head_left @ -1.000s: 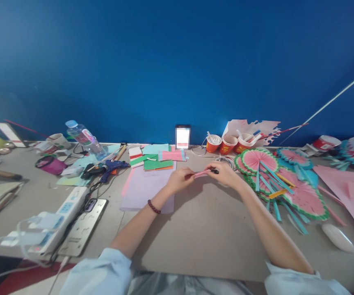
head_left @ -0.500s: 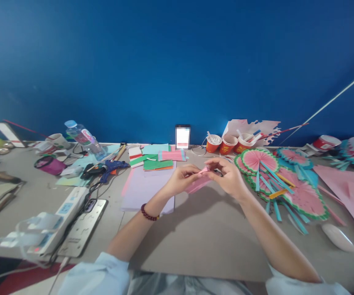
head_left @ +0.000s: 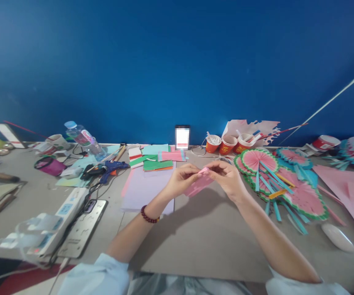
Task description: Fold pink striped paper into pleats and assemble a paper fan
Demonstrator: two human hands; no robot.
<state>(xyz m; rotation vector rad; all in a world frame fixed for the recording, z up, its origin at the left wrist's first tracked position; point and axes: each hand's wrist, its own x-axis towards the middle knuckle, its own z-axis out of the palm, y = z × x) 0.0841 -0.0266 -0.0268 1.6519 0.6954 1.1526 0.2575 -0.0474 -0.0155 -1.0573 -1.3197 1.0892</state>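
Note:
A piece of pink paper (head_left: pixel 197 187) is held above the table, its upper edge pinched between both hands. My left hand (head_left: pixel 181 178) grips it with thumb and fingers closed on the left part of that edge. On the right part, my right hand (head_left: pixel 227 177) pinches it, with the fingertips of both hands close together. The paper hangs down below the fingers, and a small folded bit shows at the top between the thumbs. Behind my left hand lies a sheet of lilac paper (head_left: pixel 147 186) flat on the table.
Watermelon-patterned paper fans (head_left: pixel 306 194) and a white mouse (head_left: pixel 338 237) lie at right. Red paper cups (head_left: pixel 228 144) stand by the blue wall, near a small lit screen (head_left: pixel 182 138). At left are a power strip (head_left: pixel 62 219), a phone (head_left: pixel 83 229), a blue glue gun (head_left: pixel 110 169) and a bottle (head_left: pixel 86 139).
My right fingers have curled in closer to the left ones at the paper's top edge. The hanging pink paper has turned and shows more of its face.

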